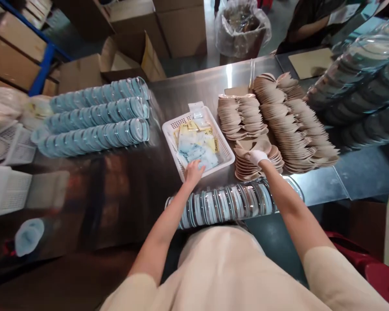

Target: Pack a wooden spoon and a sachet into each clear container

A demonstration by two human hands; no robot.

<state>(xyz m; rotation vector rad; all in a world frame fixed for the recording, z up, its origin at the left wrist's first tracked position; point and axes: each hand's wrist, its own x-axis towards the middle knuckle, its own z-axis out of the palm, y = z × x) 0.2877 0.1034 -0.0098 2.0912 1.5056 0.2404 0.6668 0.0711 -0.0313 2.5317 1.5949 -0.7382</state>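
Observation:
My left hand (194,172), bare, reaches over the near rim of a white plastic basket (231,160). Its fingers are apart at the edge of the blue-and-white packets (196,149) inside. Yellow printed packets (211,140) lie among them. My right hand (258,158), in a white glove, is closed on a brown folded cardboard piece (251,144) at the top of a short stack (249,172); its fingertips are blurred. Close to my body, below both hands, runs a row of clear round containers (228,203) standing on edge.
Taller rows of brown cardboard pieces (288,125) stand right of the basket. Rows of blue round containers (97,116) lie on the metal table (181,88) at left. Stacked clear containers (359,65) are at far right. Beyond are cardboard boxes (126,56), a lined bin (241,34) and another person (307,26).

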